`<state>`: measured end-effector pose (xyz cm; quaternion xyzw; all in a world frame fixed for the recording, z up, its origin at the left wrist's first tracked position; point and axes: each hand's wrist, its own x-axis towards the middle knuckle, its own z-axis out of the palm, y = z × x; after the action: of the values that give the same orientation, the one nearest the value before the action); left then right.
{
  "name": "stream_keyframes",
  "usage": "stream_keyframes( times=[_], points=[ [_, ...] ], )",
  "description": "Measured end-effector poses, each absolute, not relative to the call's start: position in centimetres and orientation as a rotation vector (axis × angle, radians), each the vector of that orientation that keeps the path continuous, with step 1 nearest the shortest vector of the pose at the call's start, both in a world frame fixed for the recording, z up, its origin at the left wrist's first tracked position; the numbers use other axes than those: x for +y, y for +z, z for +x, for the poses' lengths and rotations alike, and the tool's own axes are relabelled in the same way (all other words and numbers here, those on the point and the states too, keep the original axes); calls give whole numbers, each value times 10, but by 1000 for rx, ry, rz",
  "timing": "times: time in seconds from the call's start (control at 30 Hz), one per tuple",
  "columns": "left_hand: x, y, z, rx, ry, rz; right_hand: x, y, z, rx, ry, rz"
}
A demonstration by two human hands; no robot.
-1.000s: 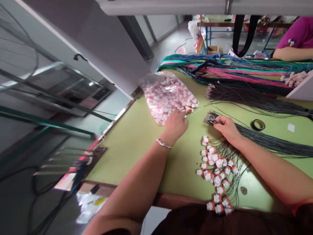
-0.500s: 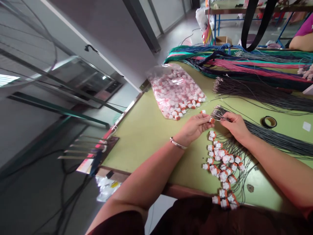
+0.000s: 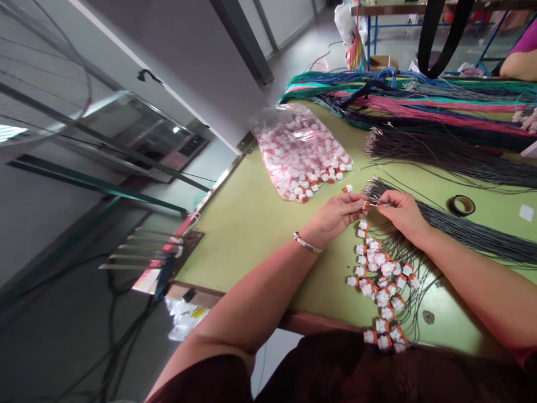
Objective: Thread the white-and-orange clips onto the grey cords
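Between the thumb and fingers of my left hand (image 3: pixel 339 217) is a small orange and white connector housing (image 3: pixel 366 206). My right hand (image 3: pixel 400 212) pinches a dark wire (image 3: pixel 374 204), its metal tip at the housing; whether it has entered I cannot tell. Just behind both hands lies a bundle of dark wires (image 3: pixel 465 230) with bare metal terminals. Closer to me are several wired connectors (image 3: pixel 384 268), orange and white, with their wires running off under my right forearm. One loose connector (image 3: pixel 347 188) lies beyond my left fingers.
A clear plastic bag (image 3: pixel 300 151) of connectors lies at the back left of the green table (image 3: pixel 247 235). A roll of black tape (image 3: pixel 461 205) sits right of my right hand. Farther back are another dark wire bundle (image 3: pixel 444 157) and coloured wires (image 3: pixel 419 112). A person's arm (image 3: pixel 520 64) shows at the right edge.
My hands have come closer together, and the wire tip now meets the connector housing. The view has shifted slightly.
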<state>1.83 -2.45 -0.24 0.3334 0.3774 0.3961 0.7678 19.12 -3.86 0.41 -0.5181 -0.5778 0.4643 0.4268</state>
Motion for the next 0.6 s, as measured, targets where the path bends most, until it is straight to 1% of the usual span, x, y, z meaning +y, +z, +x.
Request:
stream_keyframes(
  times=[0.33, 0.43, 0.6],
  points=[
    [-34, 0, 27, 983, 1127, 1415, -34, 5, 194, -1307, 1356, -1322],
    [-35, -2, 29, 961, 1114, 1352, -34, 6, 194, -1252, 1393, -1317],
    [-31, -8, 27, 869, 1005, 1012, -35, 5, 195, -1227, 1318, -1278]
  ],
)
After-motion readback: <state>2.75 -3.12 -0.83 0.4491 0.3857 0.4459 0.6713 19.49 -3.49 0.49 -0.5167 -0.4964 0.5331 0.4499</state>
